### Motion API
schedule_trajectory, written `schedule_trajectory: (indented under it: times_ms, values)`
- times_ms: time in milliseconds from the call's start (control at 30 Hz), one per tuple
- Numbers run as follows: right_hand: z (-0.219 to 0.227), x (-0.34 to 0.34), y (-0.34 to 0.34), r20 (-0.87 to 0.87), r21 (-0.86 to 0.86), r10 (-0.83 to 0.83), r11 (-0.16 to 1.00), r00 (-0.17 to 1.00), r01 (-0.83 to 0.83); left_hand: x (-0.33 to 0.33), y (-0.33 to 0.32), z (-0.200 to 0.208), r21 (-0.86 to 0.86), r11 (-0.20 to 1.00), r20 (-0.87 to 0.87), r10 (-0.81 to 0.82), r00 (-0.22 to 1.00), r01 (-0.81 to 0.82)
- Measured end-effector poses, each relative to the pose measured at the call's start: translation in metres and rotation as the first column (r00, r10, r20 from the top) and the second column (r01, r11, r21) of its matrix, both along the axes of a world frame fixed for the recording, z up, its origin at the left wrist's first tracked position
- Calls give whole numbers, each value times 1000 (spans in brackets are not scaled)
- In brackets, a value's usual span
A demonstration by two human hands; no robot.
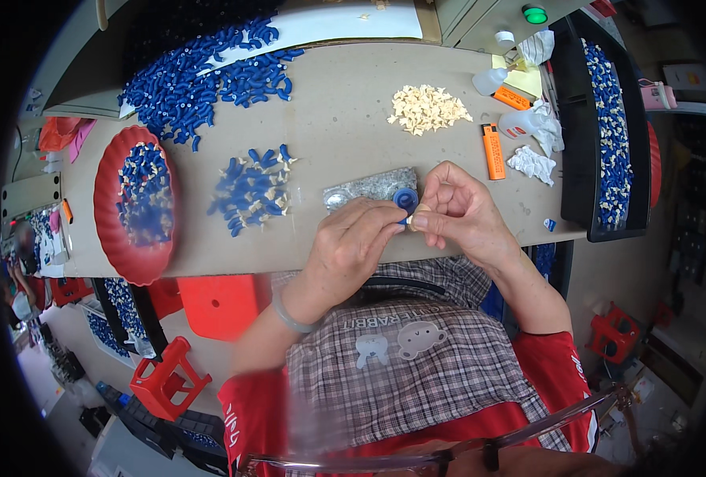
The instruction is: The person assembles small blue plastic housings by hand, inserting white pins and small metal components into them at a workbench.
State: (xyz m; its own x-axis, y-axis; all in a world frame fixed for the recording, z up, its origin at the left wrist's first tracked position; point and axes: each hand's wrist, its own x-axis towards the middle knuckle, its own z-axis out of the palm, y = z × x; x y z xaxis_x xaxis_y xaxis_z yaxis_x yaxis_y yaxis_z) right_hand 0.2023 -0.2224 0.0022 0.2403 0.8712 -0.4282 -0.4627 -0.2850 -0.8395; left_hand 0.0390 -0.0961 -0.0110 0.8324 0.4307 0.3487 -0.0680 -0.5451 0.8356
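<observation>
My left hand (353,242) is closed, pinching a small blue piece (404,222) that is mostly hidden by the fingertips. Fingertips meeting it, my right hand (464,215) pinches a small cream piece (417,216) against the blue one. Just beyond the fingers, a round blue cap-like dish (405,199) sits at the right end of a flat grey metallic block (361,188). To the left lies a loose group of blue curved pieces with cream ends (250,191). A pile of cream star-like pieces (428,109) lies farther off on the table.
A heap of blue curved pieces (210,87) covers the far left. A red scalloped bowl (106,207) holds joined pieces at the left edge; a black tray (576,159) of similar pieces stands right. Orange boxes (493,151), small bottles (518,123) and crumpled tissue (533,164) lie nearby.
</observation>
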Motion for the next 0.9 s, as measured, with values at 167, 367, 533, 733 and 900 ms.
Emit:
schedule_trajectory:
  times_ms: [167,367,533,733,900]
  values:
    - [1,-4,0,28,-12,-22,1000,999,22,1,-2,1,114,993,43,-7,999,2]
    - [6,-3,-1,84,-1,-14,1000,996,14,2,1,3,117,993,45,-17,999,12]
    - [2,26,7,454,-71,20,997,891,14,-19,32,17,267,956,-54,142,988,-122]
    - [-35,41,32,928,76,-87,996,363,46,-56,72,8,541,778,-142,461,876,-321]
    - [-43,43,45,986,154,-149,986,69,-66,-57,83,16,595,742,-190,503,843,-308]
